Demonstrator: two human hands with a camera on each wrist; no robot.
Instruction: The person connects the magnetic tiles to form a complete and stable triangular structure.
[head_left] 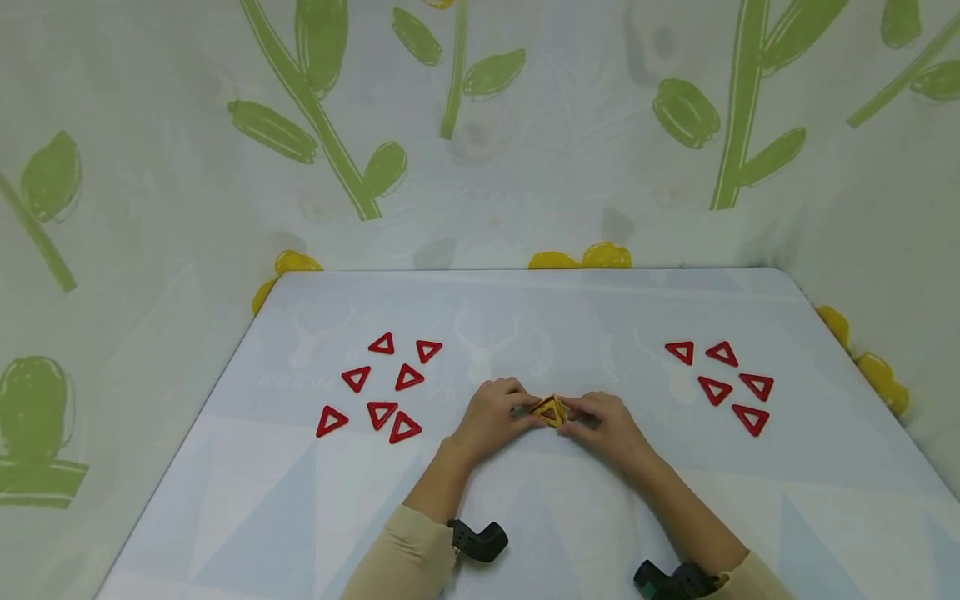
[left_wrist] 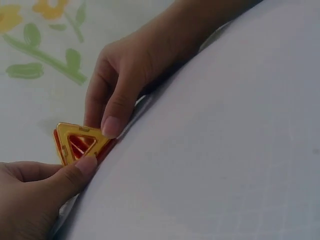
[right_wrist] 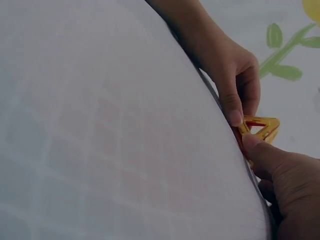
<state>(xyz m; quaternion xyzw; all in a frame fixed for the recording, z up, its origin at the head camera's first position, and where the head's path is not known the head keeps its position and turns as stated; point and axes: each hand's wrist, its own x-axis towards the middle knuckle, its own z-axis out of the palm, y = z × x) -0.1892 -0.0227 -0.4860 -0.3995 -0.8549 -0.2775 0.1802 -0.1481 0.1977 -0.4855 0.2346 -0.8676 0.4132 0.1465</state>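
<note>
Between the two hands, low over the middle of the table, is a small build of triangular magnetic tiles [head_left: 551, 398], yellow and hollow-centred, with red showing at its side. In the left wrist view the yellow tile [left_wrist: 64, 134] leans against a red piece behind it. My left hand [head_left: 491, 418] pinches the build's left side between thumb and fingers. From the other side, my right hand [head_left: 609, 427] pinches it the same way. The left thumb [left_wrist: 86, 165] presses on the yellow front. Fingers cover part of the build's edges and base.
Several red triangular tiles [head_left: 381, 404] lie flat and spread out on the left of the white and blue table [head_left: 247, 483]. Another group of red triangular tiles [head_left: 750, 408] lies on the right. Behind the table hangs a leaf-patterned curtain [head_left: 525, 192].
</note>
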